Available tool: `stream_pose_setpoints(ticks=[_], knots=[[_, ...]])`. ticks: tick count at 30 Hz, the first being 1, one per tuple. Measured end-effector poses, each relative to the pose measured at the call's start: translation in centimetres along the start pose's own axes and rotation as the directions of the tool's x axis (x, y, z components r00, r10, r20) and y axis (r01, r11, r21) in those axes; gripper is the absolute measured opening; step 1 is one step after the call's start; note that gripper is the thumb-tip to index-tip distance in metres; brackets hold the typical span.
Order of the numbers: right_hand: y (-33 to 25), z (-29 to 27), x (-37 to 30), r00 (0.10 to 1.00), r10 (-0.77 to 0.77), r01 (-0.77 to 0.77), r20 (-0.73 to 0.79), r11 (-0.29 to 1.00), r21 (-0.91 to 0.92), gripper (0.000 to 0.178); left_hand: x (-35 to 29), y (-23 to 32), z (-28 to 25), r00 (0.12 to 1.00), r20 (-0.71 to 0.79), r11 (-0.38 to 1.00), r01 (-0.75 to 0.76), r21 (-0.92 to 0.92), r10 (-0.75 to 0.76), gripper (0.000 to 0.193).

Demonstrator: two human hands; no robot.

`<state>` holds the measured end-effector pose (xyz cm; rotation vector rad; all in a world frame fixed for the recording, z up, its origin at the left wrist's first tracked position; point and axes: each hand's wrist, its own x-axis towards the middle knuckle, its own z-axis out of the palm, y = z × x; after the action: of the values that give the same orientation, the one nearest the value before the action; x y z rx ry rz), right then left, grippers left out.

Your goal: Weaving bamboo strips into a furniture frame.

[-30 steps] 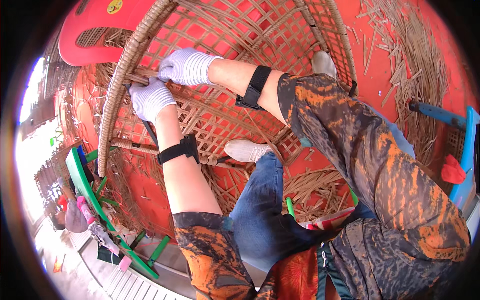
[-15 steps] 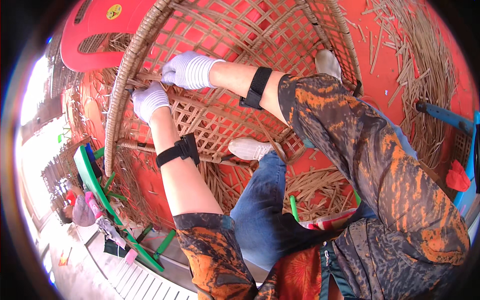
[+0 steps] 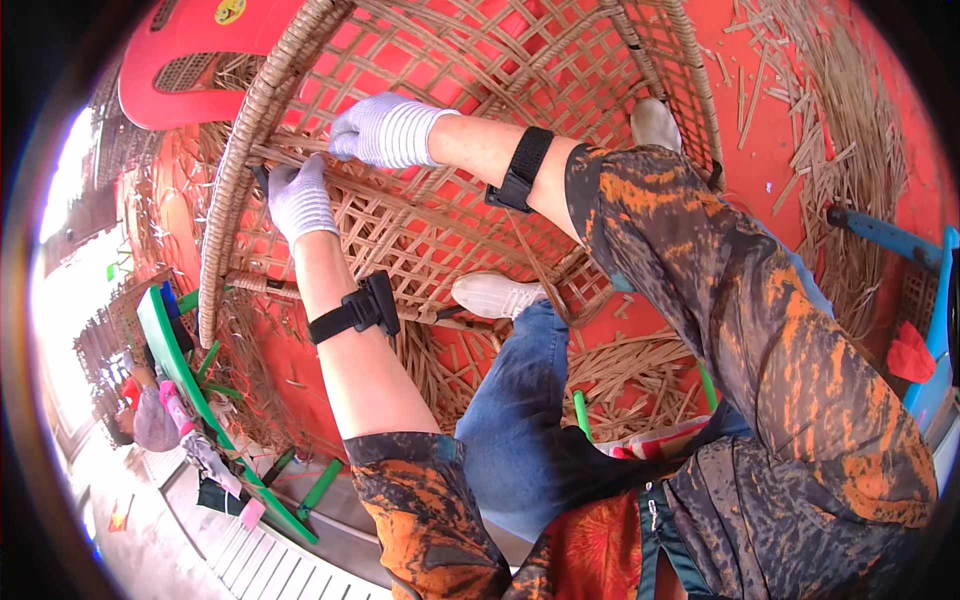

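The fingers of the left hand (image 3: 298, 198), in a white knit glove, are curled together around a dark tool handle (image 3: 262, 180) and some cane strips (image 3: 290, 158) just inside the thick woven rim of a big wicker basket frame (image 3: 222, 190). The fingers of the right hand (image 3: 385, 130), gloved the same way, are bent and pressed together, pinching the same bundle of strips a little further along; what the fingertips do underneath cannot be told. The two hands are just beside each other, the right one above the left.

The basket frame lies tilted on its side on a red floor (image 3: 770, 150), its open lattice facing the person, its rim curving from the upper middle down the left. Each forearm wears a black strap (image 3: 355, 312). A white shoe (image 3: 497, 295) rests against the lower lattice, and a second shoe (image 3: 652, 123) shows behind the right arm. Loose cane offcuts (image 3: 850, 130) lie scattered on the floor at the right and below the knee. A red plastic chair (image 3: 190, 60) stands behind the rim at upper left, and a blue stool (image 3: 925, 300) at the right edge
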<state>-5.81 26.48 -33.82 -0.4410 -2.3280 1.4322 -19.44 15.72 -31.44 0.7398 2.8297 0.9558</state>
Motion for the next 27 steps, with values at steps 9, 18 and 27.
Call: stream_pose_setpoints(ticks=[9, 18, 27], knots=[[0.6, 0.3, 0.0, 0.998, 0.043, -0.038, 0.055, 0.996, -0.083, 0.034, -0.6, -1.1, -1.3, 0.865, 0.501, 0.508, 0.445, -0.737, -0.032, 0.022], [-1.7, 3.0, 0.3, 0.956, 0.267, -0.206, 0.121, 0.906, -0.37, 0.027, -1.7, -1.6, -0.6, 0.84, 0.536, 0.362, 0.528, -0.768, -0.087, 0.028], [0.0, 4.0, 1.7, 0.925, 0.332, -0.217, 0.184, 0.86, -0.461, 0.031, -0.3, 0.1, -2.1, 0.74, 0.672, 0.686, 0.498, -0.531, -0.017, 0.034]])
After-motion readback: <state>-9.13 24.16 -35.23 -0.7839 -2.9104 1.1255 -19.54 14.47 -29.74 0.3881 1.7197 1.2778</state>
